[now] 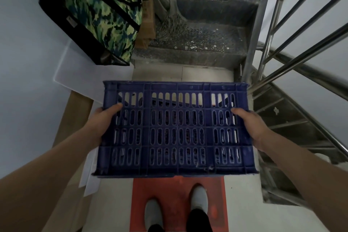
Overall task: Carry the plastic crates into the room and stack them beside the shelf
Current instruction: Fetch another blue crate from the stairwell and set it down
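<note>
I hold a dark blue slotted plastic crate (175,128) in front of me, above the floor, its slotted face turned up toward the camera. My left hand (105,120) grips its left side, thumb lying across the slotted face. My right hand (250,124) grips the right side the same way. The fingers of both hands are hidden behind the crate's sides. Through the upper slots I make out something dark blue beneath, too hidden to identify.
A red mat (178,203) lies under my feet. Metal stairs (203,30) rise ahead, with steel railings (293,30) and descending steps at right. A camouflage bag (98,13) sits on a white surface at left, cardboard boxes (146,19) beside it.
</note>
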### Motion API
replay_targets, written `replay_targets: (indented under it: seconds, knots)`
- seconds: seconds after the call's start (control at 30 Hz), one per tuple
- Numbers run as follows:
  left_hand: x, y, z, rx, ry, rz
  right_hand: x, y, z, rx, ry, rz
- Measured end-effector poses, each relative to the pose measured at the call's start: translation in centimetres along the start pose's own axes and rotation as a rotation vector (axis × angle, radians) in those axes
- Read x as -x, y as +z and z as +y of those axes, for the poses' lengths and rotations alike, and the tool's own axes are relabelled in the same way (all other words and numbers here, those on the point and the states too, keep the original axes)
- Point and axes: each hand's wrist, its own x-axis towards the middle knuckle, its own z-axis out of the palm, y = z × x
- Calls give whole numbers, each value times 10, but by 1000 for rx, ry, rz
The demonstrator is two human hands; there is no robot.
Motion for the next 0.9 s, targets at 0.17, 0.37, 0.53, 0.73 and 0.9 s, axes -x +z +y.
replay_targets:
  seconds: [0.17, 0.37, 0.53, 0.73, 0.9]
  knots:
    - [7, -1, 5, 108, -39, -4, 10, 0, -2, -125, 24, 26]
    - [28, -16, 16, 236, 22, 26, 27, -13, -8, -247, -9, 68]
    - [66, -8, 37, 220, 97, 1, 60, -10, -32, -235, -35, 37]
    - [76, -21, 4, 197, -47, 51, 65, -12, 3, -225, 85, 114]
    - [90, -29, -17, 201, -89, 57, 82, -18, 22, -224, 215, 122]
